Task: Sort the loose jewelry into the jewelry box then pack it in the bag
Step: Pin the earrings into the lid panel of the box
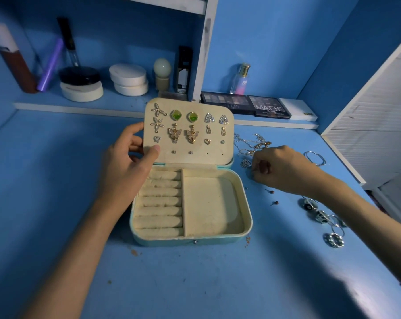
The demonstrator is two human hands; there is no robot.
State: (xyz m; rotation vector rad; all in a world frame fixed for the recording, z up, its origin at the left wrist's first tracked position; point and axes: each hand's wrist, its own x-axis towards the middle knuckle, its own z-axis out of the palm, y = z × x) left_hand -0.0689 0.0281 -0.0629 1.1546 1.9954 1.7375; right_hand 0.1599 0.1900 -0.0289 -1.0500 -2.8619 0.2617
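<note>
Teal jewelry box sits mid-bench, lid swung up at its 12 o'clock side. Left hand grips the lid's left edge: thumb on the cream inner face, fingers wrapped round the back. Lid panel carries rows of pinned earrings: stars, green stones, triangles, butterflies, pineapples, small studs. Box base has ring rolls in the left half and an open compartment in the right half.

Right hand is at 3 o'clock of the box, palm down. Its fingers are curled, tips at the bench beside a silver pendant; can't tell whether they pinch anything.

Loose jewelry, all on the bench right of the box:
- tangle of chains at 2 o'clock, just beyond the right hand
- bangles at 2 o'clock, further out
- two dark-headed pins at 3 o'clock, near the right wrist
- cluster of rings at 4 o'clock, well apart from the box

Shelf at 12 o'clock behind the box holds eyeshadow palettes, a perfume bottle and round white jars.
</note>
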